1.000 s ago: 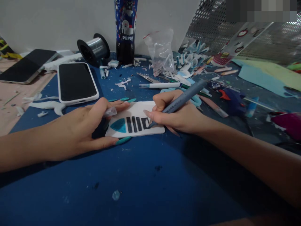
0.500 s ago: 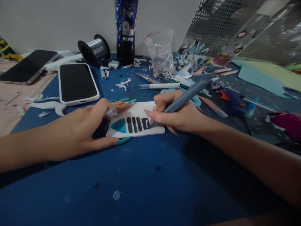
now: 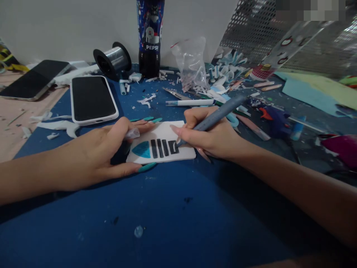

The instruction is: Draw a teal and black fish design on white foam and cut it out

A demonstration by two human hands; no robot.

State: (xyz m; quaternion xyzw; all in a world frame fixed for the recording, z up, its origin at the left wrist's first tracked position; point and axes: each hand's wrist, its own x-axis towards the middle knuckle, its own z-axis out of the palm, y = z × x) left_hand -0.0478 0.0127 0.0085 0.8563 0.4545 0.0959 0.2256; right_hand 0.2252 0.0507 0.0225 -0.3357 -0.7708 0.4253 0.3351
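Note:
A small white board (image 3: 164, 130) lies on the blue table, marked with a teal pointed shape, dark bars and a dark square outline. Along its left side, my left hand (image 3: 95, 156) grips it, thumb at the near edge and fingers at the far edge. Tucked in that hand is a clear, cap-like piece (image 3: 132, 134). My right hand (image 3: 214, 136) is closed around a grey-blue marker (image 3: 223, 111), held slanted like a pen. Its tip meets the board at the right side of the square outline.
Behind the board lie a white-cased phone (image 3: 93, 99), a white pen (image 3: 192, 102) and tweezers (image 3: 174, 93). Further back are a wire spool (image 3: 113, 59), a Pepsi bottle (image 3: 150, 41), a plastic bag (image 3: 191, 63) and heaped scraps. A dark blue glue gun (image 3: 279, 121) lies right.
The marker tip has shifted very slightly at the square outline, where the dark lines look a little thicker. My left hand keeps its place on the board.

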